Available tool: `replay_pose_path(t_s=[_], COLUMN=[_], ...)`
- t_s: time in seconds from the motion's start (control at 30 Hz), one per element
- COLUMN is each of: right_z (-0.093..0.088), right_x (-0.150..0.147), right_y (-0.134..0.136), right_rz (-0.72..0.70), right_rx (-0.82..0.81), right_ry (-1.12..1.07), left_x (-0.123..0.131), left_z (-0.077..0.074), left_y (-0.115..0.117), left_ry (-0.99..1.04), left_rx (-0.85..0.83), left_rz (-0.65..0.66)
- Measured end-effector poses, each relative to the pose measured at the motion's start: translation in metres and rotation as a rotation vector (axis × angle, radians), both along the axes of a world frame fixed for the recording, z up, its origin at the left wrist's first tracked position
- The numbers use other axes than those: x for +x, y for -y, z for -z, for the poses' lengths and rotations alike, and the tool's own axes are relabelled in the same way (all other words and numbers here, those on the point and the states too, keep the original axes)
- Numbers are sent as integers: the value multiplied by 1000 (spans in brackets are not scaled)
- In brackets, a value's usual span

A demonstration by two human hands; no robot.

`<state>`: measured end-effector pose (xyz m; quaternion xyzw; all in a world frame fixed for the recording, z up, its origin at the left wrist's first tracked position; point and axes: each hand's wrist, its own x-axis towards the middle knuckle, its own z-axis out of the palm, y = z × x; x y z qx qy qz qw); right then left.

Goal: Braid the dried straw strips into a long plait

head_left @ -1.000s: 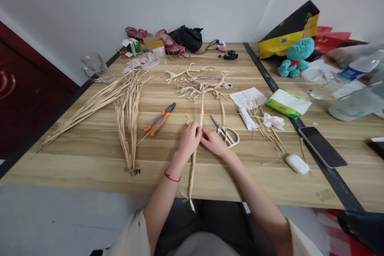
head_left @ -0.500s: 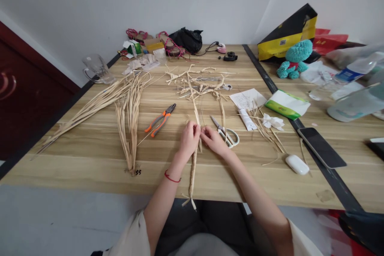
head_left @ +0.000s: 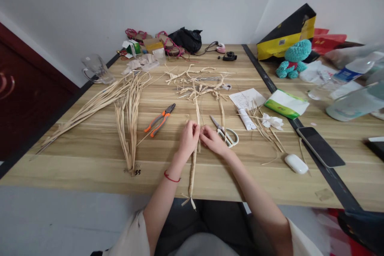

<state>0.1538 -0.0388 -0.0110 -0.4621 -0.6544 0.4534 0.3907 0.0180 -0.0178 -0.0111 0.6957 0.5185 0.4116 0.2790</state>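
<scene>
A braided straw cord [head_left: 192,172] runs from the table's front edge up between my hands, its loose strands [head_left: 197,106] pointing away from me. My left hand [head_left: 188,141] is closed, pinching the cord at the top of the braid. My right hand [head_left: 213,141] is closed too, its fingertips gripping the strands right beside the left hand. White-handled scissors [head_left: 227,133] lie just right of my right hand. Orange-handled pliers [head_left: 160,119] lie to the left of my left hand.
Long straw bundles [head_left: 126,108] fan over the left of the wooden table [head_left: 90,156]. Braided straw pieces [head_left: 198,82] lie further back. A white earbud case [head_left: 296,164], a phone [head_left: 321,146], a tissue pack [head_left: 286,104], a teal toy [head_left: 294,58] and bottles sit right.
The loose strands above my hands have swung from upright toward the left and then back near upright, as my fingers work them. Both hands stay in place on the cord.
</scene>
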Motion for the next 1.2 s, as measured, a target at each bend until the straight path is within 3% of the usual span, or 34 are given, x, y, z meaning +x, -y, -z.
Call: replay_pose_path(t_s=[0.47,1.2], right_z=[3,2], right_x=[0,1], right_y=[-1,-3], right_rz=[-26,-13], right_rx=[30,92], right_ry=[46,261], left_x=[0,-2], left_z=[2,-3], left_y=[-1,1], left_ry=[-24,-251], left_rx=[-11,47], left_rz=[33,46])
